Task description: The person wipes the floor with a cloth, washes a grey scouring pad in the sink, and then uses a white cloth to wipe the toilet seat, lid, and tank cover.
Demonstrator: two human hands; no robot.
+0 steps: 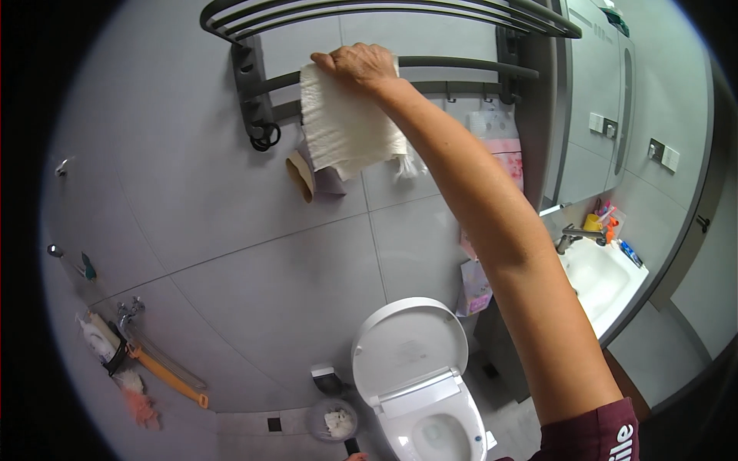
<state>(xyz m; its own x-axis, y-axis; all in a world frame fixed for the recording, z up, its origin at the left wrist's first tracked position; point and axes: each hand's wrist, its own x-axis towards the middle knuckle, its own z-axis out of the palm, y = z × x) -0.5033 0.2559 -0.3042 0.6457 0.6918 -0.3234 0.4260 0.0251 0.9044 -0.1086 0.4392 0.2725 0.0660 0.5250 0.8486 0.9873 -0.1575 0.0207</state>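
My right hand (360,65) is raised to the dark grey towel rack (461,64) on the wall. Its fingers are closed over a white textured cloth (350,127), pressing it against the rack's bar while the rest hangs down. Behind the cloth hang a brown-and-mauve piece of fabric (306,175) and a small white thing (410,164). Only a sliver of my left hand (357,457) shows at the bottom edge, closed around a black object (352,446) whose kind I cannot make out.
Below stands a white toilet (411,334) with its lid raised, beside a small bin (332,419). To the right are a washbasin (596,284) and a mirror cabinet (596,100). An orange-handled tool (165,376) and bottles (98,338) are along the left wall.
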